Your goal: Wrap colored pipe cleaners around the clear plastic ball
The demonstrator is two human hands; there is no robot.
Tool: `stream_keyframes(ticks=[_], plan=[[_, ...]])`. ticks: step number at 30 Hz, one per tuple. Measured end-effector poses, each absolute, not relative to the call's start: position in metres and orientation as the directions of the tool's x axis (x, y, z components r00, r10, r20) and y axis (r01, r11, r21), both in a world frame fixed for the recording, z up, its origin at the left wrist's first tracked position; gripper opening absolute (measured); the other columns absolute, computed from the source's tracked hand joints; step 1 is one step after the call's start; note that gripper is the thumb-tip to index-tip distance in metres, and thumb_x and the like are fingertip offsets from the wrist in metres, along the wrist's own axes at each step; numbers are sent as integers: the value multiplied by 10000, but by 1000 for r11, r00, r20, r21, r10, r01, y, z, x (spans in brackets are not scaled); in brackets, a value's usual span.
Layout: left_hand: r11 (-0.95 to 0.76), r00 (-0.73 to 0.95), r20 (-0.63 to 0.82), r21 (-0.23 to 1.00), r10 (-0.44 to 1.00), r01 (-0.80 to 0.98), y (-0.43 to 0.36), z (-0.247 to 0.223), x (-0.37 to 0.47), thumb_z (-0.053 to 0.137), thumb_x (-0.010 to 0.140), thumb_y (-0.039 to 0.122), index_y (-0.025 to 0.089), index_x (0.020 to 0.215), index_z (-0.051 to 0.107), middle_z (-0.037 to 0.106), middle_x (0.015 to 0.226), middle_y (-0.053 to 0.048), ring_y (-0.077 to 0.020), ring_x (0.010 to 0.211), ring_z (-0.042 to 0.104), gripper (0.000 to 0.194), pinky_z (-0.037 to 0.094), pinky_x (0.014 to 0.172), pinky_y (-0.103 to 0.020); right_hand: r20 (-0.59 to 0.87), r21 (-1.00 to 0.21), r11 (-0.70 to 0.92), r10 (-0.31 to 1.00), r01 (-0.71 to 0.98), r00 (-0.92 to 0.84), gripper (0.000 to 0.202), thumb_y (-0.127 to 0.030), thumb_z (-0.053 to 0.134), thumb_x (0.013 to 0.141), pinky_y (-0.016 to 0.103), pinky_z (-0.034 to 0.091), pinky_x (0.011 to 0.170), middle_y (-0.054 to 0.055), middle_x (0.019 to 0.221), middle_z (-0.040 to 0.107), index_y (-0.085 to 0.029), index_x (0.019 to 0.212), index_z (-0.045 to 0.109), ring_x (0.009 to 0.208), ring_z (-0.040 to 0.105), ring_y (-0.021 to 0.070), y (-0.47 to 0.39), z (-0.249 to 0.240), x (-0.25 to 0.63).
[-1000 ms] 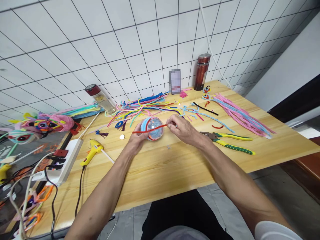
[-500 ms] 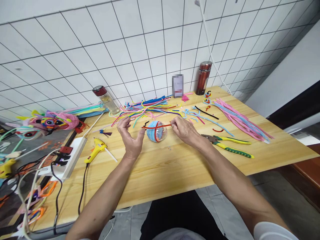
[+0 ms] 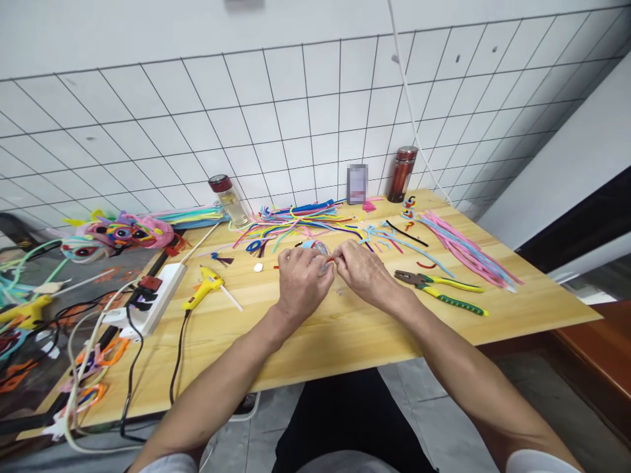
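My left hand (image 3: 303,281) is closed near the table's middle, its fingertips meeting my right hand (image 3: 359,268). Both pinch a red pipe cleaner (image 3: 330,259), which shows between the fingertips; a red end also sticks out left of my left hand. Just behind the hands lies a clear ball wrapped in light blue and red (image 3: 310,244), mostly hidden by my left hand. Loose colourful pipe cleaners (image 3: 300,220) are heaped beyond it.
A yellow glue gun (image 3: 204,288) and white power strip (image 3: 160,299) lie left, with cords. Pliers (image 3: 444,289) and pink and blue pipe cleaners (image 3: 468,253) lie right. Two bottles (image 3: 229,200) (image 3: 403,174) and a phone (image 3: 357,184) stand at the back.
My left hand has moved right, over the ball, and gone from open to closed by my right hand. The view has shifted, showing more wall.
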State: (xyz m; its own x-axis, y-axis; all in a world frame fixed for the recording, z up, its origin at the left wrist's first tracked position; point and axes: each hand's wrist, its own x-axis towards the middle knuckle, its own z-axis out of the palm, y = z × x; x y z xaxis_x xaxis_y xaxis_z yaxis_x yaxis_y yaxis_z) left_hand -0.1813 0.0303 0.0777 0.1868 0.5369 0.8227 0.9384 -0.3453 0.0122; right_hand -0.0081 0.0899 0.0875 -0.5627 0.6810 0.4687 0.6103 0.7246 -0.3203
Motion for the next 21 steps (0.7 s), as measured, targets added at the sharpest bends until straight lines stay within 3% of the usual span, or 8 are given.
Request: stream_keyframes(ticks=[9, 21], plan=[[-393, 161, 829, 76, 536, 916, 18, 78, -174, 679, 955, 199, 236, 866, 726, 772, 852, -28, -228, 845, 647, 107, 395, 852, -411, 522, -257, 731, 655, 632, -546, 90, -160, 527, 1000, 355, 444, 795, 120, 959, 694, -184, 1009, 613, 884, 637, 271, 67, 86, -5], [-470, 179, 828, 113, 531, 875, 14, 62, -167, 656, 966, 199, 236, 826, 713, 764, 847, -31, -204, 804, 655, 155, 395, 817, -375, 492, -412, 623, 766, 665, -414, 79, -178, 540, 1024, 350, 485, 791, 93, 951, 715, -209, 1000, 609, 884, 664, 248, 39, 76, -1]])
